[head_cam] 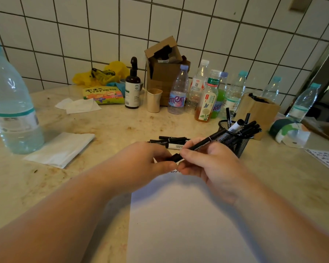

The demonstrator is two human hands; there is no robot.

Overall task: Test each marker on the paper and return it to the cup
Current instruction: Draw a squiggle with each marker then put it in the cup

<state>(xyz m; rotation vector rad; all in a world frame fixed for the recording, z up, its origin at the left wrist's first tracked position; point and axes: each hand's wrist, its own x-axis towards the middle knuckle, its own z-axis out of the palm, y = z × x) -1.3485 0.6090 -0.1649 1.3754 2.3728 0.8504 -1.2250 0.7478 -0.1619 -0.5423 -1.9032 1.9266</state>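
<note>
While both hands meet at the centre of the head view, the right hand (pixel 213 164) grips a black marker (pixel 203 144) in clenched fingers, its barrel slanting toward the upper right. The left hand (pixel 144 162) pinches the marker's lower end. White paper (pixel 179 224) lies below on the table (pixel 112 126). The mesh cup (pixel 234 141), right of centre, holds markers; loose markers (pixel 171 142) lie just behind the hands.
</note>
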